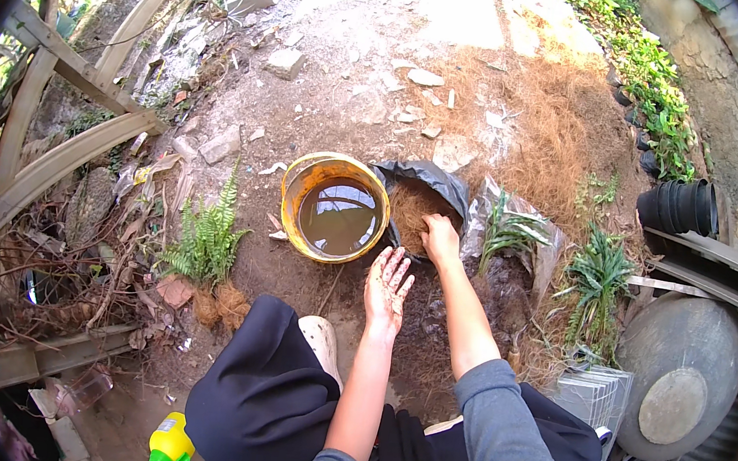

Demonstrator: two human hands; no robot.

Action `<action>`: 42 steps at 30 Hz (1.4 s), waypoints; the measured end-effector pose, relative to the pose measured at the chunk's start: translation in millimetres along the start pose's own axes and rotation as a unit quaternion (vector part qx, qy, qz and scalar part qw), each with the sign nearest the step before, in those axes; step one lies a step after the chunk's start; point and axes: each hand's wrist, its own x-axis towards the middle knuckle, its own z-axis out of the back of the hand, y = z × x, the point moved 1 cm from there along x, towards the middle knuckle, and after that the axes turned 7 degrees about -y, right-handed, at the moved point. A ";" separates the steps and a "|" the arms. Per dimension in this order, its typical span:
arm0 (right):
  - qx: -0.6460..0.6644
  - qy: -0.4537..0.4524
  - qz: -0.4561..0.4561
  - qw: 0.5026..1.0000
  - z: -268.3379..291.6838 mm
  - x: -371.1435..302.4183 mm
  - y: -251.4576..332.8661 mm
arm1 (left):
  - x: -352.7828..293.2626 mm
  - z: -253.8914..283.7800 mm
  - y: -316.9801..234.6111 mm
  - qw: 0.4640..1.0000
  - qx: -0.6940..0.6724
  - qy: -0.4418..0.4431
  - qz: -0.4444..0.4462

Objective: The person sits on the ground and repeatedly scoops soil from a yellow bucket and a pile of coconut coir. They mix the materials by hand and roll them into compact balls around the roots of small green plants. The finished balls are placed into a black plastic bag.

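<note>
My left hand (pixel 388 287) is palm up with its fingers stretched out, smeared with dark mud and holding nothing. It is just in front of a black plastic bag (pixel 437 179) and close to a yellow bucket (pixel 293 238) of murky brown water. Inside the bag lies brown coconut fibre (pixel 409 212). My right hand (pixel 439 237) reaches over the bag's near right rim, its fingers curled into the fibre; their tips are partly hidden. Right of the bag, a strap-leaved green plant (pixel 507 233) leans out of clear plastic wrapping.
Loose fibre (pixel 540 123) is strewn over the ground beyond the bag. A fern (pixel 207 235) with fibre balls at its base is on the left, another leafy plant (pixel 602 280) on the right. Stacked black pots (pixel 679 207), a big grey round vessel (pixel 682 357) and a yellow-green spray bottle (pixel 170 445) surround me.
</note>
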 end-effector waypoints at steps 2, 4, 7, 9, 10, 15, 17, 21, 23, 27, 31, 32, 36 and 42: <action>0.041 -0.037 -0.002 0.998 6.3 -2.5 -2.2 | -0.7 0.7 1.6 1.000 -0.009 -0.003 0.004; 0.126 -0.069 -0.037 0.989 12.8 1.0 -7.6 | -1.8 -0.6 3.2 1.000 -0.011 0.006 0.002; 0.257 -0.148 -0.087 0.951 30.2 7.4 -7.7 | -4.4 -1.1 6.2 1.000 -0.009 0.011 0.007; 0.278 -0.140 -0.117 0.943 49.4 13.4 -5.5 | -6.2 -0.6 6.9 1.000 -0.012 0.011 0.009; 0.310 -0.148 -0.141 0.929 55.8 14.6 -6.1 | -7.8 -2.0 8.2 1.000 -0.014 0.014 0.011; 0.605 -0.141 -0.294 0.726 66.2 10.7 -15.7 | -12.8 -4.7 8.4 0.999 -0.026 0.029 0.021; 0.640 -0.140 -0.373 0.657 74.1 5.9 -14.1 | -16.5 -5.9 7.9 0.999 -0.032 0.038 0.020; 0.695 -0.170 -0.333 0.614 83.1 8.1 -19.7 | -24.9 -10.0 5.0 0.998 -0.030 0.048 0.020; 0.694 -0.213 -0.272 0.632 83.9 12.1 -25.0 | -27.0 -10.6 5.1 0.998 -0.026 0.056 0.021; 0.633 -0.306 -0.140 0.698 91.9 12.9 -12.2 | -25.5 -6.3 6.1 0.998 -0.038 0.054 0.019; 0.684 -0.226 -0.120 0.683 99.7 14.9 4.1 | -27.3 -2.6 5.5 0.997 -0.054 0.052 0.024; 0.750 -0.210 -0.138 0.613 100.4 16.2 0.8 | -28.0 -3.6 5.3 0.997 -0.058 0.054 0.027; 0.521 -0.179 -0.188 0.813 84.2 11.3 -6.8 | -27.2 -2.3 3.1 0.996 -0.066 0.049 0.016; 0.287 -0.144 -0.187 0.928 46.5 -2.2 -16.9 | -22.2 -2.6 7.1 0.997 -0.063 0.044 0.028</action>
